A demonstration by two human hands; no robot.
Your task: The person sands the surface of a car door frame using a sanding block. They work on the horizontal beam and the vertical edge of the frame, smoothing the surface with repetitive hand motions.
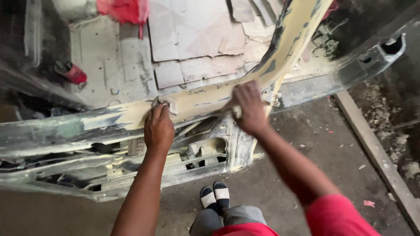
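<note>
Flattened cardboard packaging [197, 32] lies beyond both hands – pale brown-grey, dusty sheets overlapping inside the car body, above and between the two grips. No labels, signs or screens show anywhere near the hands – only this worn cardboard.

Bare metal car door frame [131, 126] w/ matt, dusty yellowish filler coat; rough concrete floor [315, 144]; worn cardboard sheets [192, 35].

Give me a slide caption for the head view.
Both hands, left and right, press on a filler-coated car body panel.
</note>
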